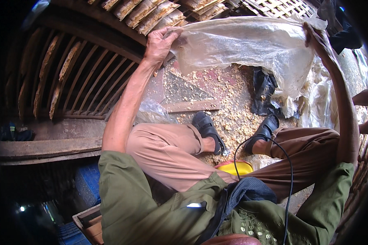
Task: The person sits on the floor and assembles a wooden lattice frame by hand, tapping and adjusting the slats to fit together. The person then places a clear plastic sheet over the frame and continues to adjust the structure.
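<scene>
A cloudy, translucent plastic sheet (pixel 237 43) is stretched out in front of me, its upper edge running between my two hands. My left hand (pixel 158 45) pinches its left corner, thumb and fingers closed. At the other end, my right hand (pixel 316 39) grips the right corner, its fingers partly hidden by bunched plastic. The sheet's lower part hangs loosely above a floor strewn with pale crumbs (pixel 227 92). More crumpled clear plastic (pixel 321 108) lies below my right forearm, beside a piece of black plastic (pixel 263 87).
Wooden slatted racks (pixel 96 75) stand left, with crumbly pale slabs (pixel 155 17) at the top. A woven lattice (pixel 276 7) is behind the sheet. A wooden strip (pixel 192 106) lies before my feet. A yellow rounded object (pixel 235 168) sits between my legs; a blue container (pixel 88 183) is lower left.
</scene>
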The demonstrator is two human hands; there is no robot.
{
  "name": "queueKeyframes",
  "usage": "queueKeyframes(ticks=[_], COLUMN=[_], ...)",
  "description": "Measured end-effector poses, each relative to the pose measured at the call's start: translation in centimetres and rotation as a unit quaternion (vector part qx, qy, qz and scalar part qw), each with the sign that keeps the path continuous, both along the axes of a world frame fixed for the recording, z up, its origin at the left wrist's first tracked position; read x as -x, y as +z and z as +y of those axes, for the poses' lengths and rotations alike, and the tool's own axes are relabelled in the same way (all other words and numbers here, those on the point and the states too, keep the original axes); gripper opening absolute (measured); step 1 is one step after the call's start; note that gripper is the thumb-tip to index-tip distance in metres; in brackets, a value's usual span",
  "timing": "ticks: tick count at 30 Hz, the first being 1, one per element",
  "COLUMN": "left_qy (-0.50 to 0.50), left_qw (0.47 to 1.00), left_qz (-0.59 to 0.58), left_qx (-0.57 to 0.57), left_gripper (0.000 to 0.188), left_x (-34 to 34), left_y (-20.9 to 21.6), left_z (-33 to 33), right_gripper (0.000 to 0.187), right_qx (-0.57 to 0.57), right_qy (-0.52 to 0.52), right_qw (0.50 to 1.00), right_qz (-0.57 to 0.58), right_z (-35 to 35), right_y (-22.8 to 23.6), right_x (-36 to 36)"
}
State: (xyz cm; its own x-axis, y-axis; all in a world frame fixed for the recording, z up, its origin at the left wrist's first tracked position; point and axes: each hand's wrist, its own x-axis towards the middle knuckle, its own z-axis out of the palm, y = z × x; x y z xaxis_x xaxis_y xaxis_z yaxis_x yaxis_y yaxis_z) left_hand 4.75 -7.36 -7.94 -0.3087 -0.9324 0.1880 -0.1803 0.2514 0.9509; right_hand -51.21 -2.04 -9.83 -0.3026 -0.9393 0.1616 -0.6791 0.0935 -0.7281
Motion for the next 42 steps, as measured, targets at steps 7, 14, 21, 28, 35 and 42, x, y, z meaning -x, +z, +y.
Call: queueKeyframes(ticks=[7, 14, 21, 28, 35, 42], left_qy=[-0.106, -0.225, -0.191, -0.118, -0.084, 0.044], left_qw=[0.993, 0.974, 0.967, 0.977, 0.994, 0.960], left_qz=[0.037, -0.038, -0.171, -0.170, -0.061, -0.182], left_qx=[-0.039, -0.015, -0.004, 0.055, 0.020, 0.207], left_gripper=[0.025, 0.021, 0.023, 0.034, 0.043, 0.051], left_x=[5.3, 10.2, 8.2, 7.0, 6.9, 5.7], left_y=[2.0, 3.9, 3.8, 2.1, 3.4, 3.7], left_z=[1.6, 5.6, 4.5, 3.7, 3.2, 2.8], right_gripper=[0.065, 0.049, 0.046, 0.054, 0.044, 0.042], right_qx=[0.169, 0.156, 0.046, 0.033, 0.105, 0.095], right_qy=[0.049, 0.370, 0.315, 0.242, 0.184, 0.220], right_qw=[0.942, 0.916, 0.942, 0.966, 0.967, 0.962], right_qz=[0.287, 0.027, -0.109, -0.090, -0.141, -0.134], right_z=[2.9, 6.3, 5.3, 4.7, 3.0, 3.4], right_y=[0.9, 4.3, 3.0, 2.6, 0.9, 1.4], right_x=[-5.3, -20.2, -17.8, -16.7, -14.9, -14.8])
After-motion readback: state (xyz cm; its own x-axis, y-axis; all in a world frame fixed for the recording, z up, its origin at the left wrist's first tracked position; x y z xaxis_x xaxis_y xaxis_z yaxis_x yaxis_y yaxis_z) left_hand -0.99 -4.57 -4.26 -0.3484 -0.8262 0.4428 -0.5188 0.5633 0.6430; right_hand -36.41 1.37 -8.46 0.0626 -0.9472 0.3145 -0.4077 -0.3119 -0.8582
